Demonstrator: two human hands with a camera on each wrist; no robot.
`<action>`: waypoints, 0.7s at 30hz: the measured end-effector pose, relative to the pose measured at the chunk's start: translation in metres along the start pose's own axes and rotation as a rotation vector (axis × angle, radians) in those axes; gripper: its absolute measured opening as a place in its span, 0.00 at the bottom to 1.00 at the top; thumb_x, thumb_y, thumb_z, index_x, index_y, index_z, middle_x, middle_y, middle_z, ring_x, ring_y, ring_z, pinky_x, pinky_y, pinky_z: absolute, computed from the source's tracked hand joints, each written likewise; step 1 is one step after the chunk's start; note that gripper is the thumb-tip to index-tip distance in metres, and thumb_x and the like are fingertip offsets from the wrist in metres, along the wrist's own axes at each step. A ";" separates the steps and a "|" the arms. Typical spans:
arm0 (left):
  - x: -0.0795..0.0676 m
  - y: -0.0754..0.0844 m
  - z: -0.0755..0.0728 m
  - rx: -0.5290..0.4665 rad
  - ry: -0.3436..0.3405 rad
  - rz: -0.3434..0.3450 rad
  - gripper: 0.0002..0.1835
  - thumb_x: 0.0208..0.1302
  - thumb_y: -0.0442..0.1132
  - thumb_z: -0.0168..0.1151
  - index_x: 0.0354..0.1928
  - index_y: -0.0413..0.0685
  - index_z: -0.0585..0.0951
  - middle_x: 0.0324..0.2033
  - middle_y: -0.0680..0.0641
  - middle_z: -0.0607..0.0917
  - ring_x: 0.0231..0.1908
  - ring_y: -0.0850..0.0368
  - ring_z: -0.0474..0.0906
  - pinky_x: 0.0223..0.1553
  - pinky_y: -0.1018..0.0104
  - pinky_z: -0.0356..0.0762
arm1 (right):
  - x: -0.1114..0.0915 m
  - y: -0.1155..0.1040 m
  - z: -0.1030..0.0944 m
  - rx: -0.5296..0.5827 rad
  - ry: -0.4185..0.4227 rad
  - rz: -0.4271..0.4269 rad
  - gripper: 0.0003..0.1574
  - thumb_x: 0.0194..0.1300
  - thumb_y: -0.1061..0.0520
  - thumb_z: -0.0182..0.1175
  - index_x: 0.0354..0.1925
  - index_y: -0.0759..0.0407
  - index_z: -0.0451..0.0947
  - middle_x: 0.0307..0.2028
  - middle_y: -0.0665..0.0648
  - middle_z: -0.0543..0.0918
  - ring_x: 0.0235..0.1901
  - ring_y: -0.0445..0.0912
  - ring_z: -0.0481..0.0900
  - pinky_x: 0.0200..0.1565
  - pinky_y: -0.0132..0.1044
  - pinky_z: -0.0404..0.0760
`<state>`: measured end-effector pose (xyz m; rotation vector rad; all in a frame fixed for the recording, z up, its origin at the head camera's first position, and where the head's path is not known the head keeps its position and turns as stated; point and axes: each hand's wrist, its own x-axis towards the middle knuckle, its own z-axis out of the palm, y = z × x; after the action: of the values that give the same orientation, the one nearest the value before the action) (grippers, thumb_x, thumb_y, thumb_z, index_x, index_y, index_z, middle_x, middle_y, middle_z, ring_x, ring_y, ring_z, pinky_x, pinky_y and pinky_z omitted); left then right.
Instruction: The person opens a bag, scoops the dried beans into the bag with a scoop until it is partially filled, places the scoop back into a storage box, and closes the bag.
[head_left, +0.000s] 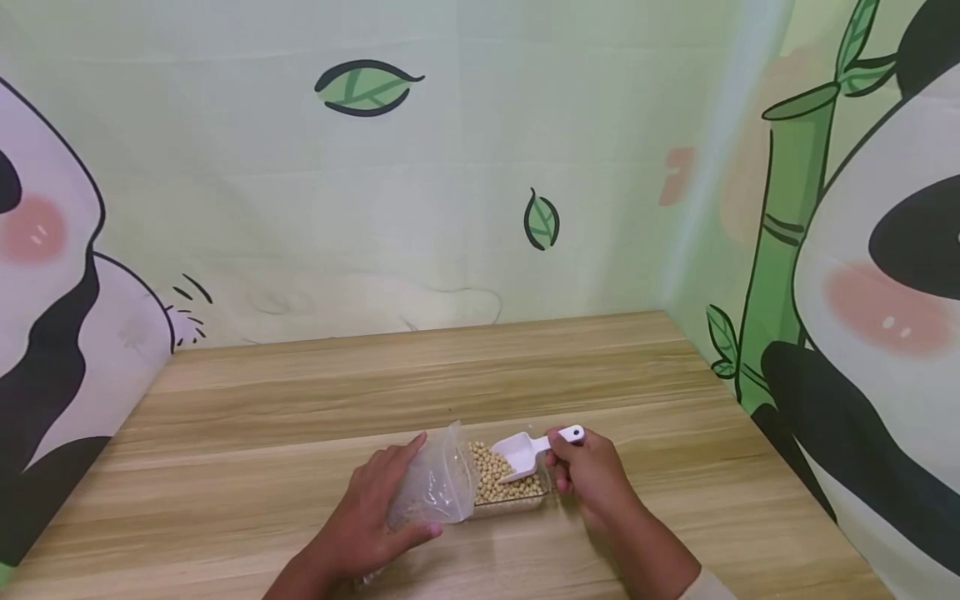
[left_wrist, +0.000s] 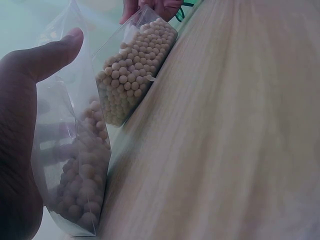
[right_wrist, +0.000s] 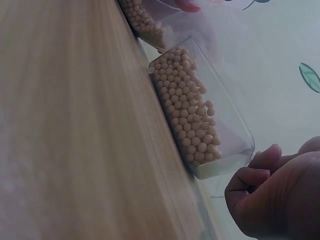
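Note:
A clear rectangular container [head_left: 517,504] of pale round beans [head_left: 487,473] stands on the table. My left hand [head_left: 371,508] grips a clear plastic bag [head_left: 431,487], thumb on the near side and fingers on the far side. The bag lies at the container's left end, its mouth towards it, and more beans [left_wrist: 82,185] show in its lower part in the left wrist view. With thumb and fingers my right hand [head_left: 596,475] pinches the handle of a white scoop [head_left: 519,454] at the container's right end. The scoop's bowl rests tilted among the beans.
The wood-grain table [head_left: 375,383] extends behind and to both sides of the container. A pale green printed wall sheet [head_left: 480,167] rises at its back edge, and a panda print [head_left: 885,333] borders the right side.

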<state>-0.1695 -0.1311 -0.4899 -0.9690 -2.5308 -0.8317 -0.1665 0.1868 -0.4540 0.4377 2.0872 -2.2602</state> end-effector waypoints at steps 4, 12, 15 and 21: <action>0.000 0.000 0.000 -0.004 -0.006 -0.008 0.57 0.61 0.65 0.77 0.86 0.55 0.61 0.64 0.52 0.83 0.60 0.58 0.75 0.57 0.43 0.74 | 0.000 0.000 0.000 0.038 0.002 0.010 0.13 0.85 0.59 0.56 0.51 0.70 0.79 0.26 0.51 0.79 0.18 0.38 0.67 0.24 0.29 0.67; 0.000 0.000 0.000 -0.002 -0.013 -0.017 0.57 0.61 0.64 0.77 0.87 0.56 0.61 0.64 0.52 0.82 0.60 0.58 0.75 0.57 0.45 0.73 | 0.001 0.002 0.000 0.140 0.013 0.048 0.09 0.84 0.62 0.55 0.45 0.66 0.79 0.24 0.50 0.79 0.18 0.38 0.65 0.23 0.28 0.66; 0.000 -0.001 0.001 -0.002 -0.013 -0.017 0.57 0.61 0.63 0.78 0.87 0.56 0.60 0.64 0.53 0.82 0.61 0.58 0.75 0.57 0.45 0.73 | 0.001 0.003 -0.001 0.168 0.000 0.054 0.08 0.84 0.61 0.54 0.47 0.65 0.78 0.24 0.49 0.78 0.18 0.38 0.65 0.24 0.28 0.65; 0.000 0.000 0.000 -0.009 -0.011 -0.017 0.57 0.60 0.62 0.78 0.87 0.56 0.60 0.64 0.52 0.82 0.61 0.58 0.75 0.57 0.43 0.73 | 0.004 0.004 -0.003 0.245 -0.032 0.066 0.09 0.86 0.60 0.50 0.54 0.65 0.74 0.26 0.49 0.76 0.19 0.36 0.65 0.24 0.26 0.65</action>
<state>-0.1694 -0.1312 -0.4900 -0.9593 -2.5504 -0.8450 -0.1691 0.1900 -0.4595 0.4689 1.7600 -2.4749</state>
